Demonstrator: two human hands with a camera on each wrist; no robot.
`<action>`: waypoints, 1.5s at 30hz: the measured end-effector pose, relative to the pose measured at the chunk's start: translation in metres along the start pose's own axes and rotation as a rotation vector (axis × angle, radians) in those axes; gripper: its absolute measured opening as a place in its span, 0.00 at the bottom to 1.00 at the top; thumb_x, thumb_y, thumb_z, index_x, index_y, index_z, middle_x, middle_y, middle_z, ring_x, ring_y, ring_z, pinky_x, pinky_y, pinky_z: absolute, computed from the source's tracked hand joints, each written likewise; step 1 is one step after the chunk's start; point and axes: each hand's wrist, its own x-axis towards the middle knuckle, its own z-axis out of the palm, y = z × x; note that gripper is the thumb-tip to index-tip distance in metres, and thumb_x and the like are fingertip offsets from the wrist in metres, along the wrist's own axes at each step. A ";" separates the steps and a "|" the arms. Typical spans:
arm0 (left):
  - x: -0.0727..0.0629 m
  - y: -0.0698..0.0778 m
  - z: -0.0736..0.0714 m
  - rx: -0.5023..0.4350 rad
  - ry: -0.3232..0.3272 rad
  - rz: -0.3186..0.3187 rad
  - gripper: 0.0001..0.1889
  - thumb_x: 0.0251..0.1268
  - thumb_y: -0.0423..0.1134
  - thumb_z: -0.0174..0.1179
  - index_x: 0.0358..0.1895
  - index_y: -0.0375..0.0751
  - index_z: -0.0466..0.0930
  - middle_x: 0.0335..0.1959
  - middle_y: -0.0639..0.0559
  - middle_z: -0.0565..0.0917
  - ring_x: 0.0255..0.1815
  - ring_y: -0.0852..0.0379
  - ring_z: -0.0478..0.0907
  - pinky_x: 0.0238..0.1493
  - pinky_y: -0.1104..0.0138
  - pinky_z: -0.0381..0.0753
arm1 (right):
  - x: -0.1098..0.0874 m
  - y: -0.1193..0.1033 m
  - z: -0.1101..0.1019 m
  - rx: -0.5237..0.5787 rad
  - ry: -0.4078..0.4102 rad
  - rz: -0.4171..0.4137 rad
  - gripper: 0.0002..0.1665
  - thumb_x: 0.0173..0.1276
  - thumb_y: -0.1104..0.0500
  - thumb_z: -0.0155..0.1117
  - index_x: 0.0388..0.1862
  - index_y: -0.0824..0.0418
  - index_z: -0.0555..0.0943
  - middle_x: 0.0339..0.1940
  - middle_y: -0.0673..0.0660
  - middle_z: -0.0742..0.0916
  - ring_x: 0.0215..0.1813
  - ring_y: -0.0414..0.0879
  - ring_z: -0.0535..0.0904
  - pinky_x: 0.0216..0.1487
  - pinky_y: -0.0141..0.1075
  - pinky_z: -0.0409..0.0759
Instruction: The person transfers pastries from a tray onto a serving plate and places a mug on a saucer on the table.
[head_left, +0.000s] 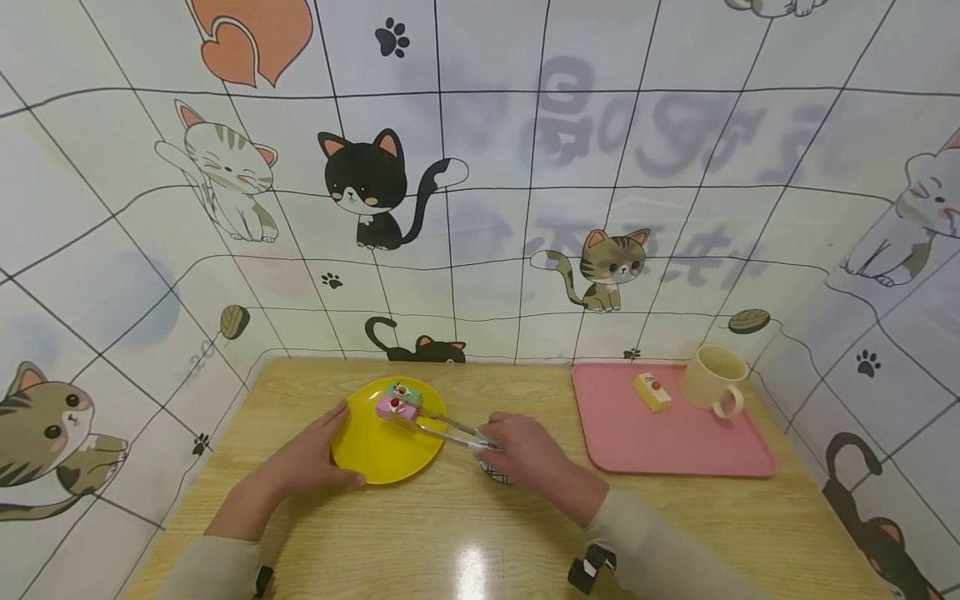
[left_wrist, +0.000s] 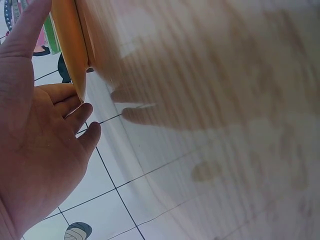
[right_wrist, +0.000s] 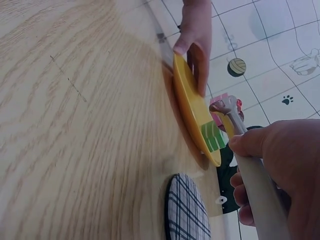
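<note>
Faint purplish lettering [head_left: 566, 135], on cat-print wall [head_left: 491, 217], too blurred to read

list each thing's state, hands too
round yellow plate, right side up
pink cake block, on plate
green cake block, on plate
silver-grey tongs, held, arms apart
rectangular pink tray, right side up
handled cream mug, upright
yellow cake block, on tray
round plaid disc, lying flat
left hand, touching plate rim
right hand, gripping tongs

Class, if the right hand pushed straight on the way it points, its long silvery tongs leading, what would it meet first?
Most likely the pink, block-shaped cake piece on the round yellow plate; the tongs overlap it in the head view, though depth leaves contact unclear.
</note>
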 end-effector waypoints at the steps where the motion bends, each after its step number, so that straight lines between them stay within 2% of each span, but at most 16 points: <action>1: 0.000 0.000 0.000 -0.002 0.000 0.000 0.71 0.52 0.67 0.84 0.87 0.26 0.55 0.90 0.31 0.53 0.87 0.27 0.55 0.84 0.35 0.58 | 0.002 -0.001 0.002 0.005 -0.004 0.001 0.18 0.76 0.54 0.77 0.58 0.63 0.92 0.45 0.53 0.90 0.41 0.45 0.85 0.43 0.41 0.88; 6: 0.000 0.001 0.000 0.003 -0.001 -0.001 0.71 0.52 0.67 0.84 0.87 0.26 0.55 0.90 0.31 0.53 0.87 0.27 0.55 0.84 0.35 0.59 | 0.010 -0.005 0.010 0.014 -0.033 0.026 0.15 0.77 0.52 0.77 0.55 0.60 0.93 0.40 0.48 0.87 0.34 0.39 0.76 0.36 0.34 0.81; 9: 0.000 0.000 0.001 0.009 -0.002 -0.001 0.71 0.52 0.68 0.84 0.87 0.26 0.55 0.90 0.31 0.54 0.87 0.27 0.56 0.84 0.35 0.59 | 0.014 -0.006 0.014 0.010 -0.045 0.038 0.14 0.77 0.51 0.78 0.52 0.58 0.93 0.38 0.46 0.86 0.32 0.39 0.74 0.35 0.32 0.78; 17: -0.001 0.000 0.000 0.006 -0.002 -0.002 0.71 0.52 0.68 0.83 0.87 0.26 0.54 0.90 0.31 0.53 0.88 0.27 0.55 0.84 0.35 0.58 | 0.019 -0.008 0.019 -0.008 -0.045 0.054 0.18 0.77 0.49 0.77 0.56 0.60 0.93 0.43 0.50 0.90 0.39 0.42 0.82 0.44 0.39 0.87; 22: -0.001 0.000 0.000 0.007 0.000 0.005 0.71 0.52 0.68 0.83 0.87 0.25 0.55 0.90 0.30 0.53 0.87 0.26 0.55 0.84 0.35 0.59 | 0.023 -0.011 0.021 -0.014 -0.060 0.066 0.19 0.78 0.48 0.76 0.58 0.59 0.93 0.45 0.50 0.91 0.40 0.42 0.83 0.46 0.39 0.88; 34: -0.001 0.001 -0.001 -0.001 0.006 0.020 0.71 0.53 0.67 0.84 0.87 0.24 0.54 0.90 0.29 0.53 0.87 0.26 0.55 0.84 0.35 0.58 | 0.037 -0.014 0.027 -0.028 -0.092 0.101 0.20 0.79 0.47 0.75 0.59 0.59 0.93 0.42 0.49 0.90 0.39 0.42 0.82 0.45 0.38 0.87; 45: -0.002 0.001 -0.002 0.001 0.000 0.012 0.70 0.53 0.67 0.84 0.87 0.25 0.54 0.90 0.29 0.53 0.87 0.26 0.55 0.85 0.36 0.58 | 0.045 -0.013 0.033 -0.034 -0.086 0.050 0.19 0.79 0.49 0.74 0.58 0.60 0.93 0.42 0.51 0.91 0.40 0.44 0.83 0.46 0.39 0.88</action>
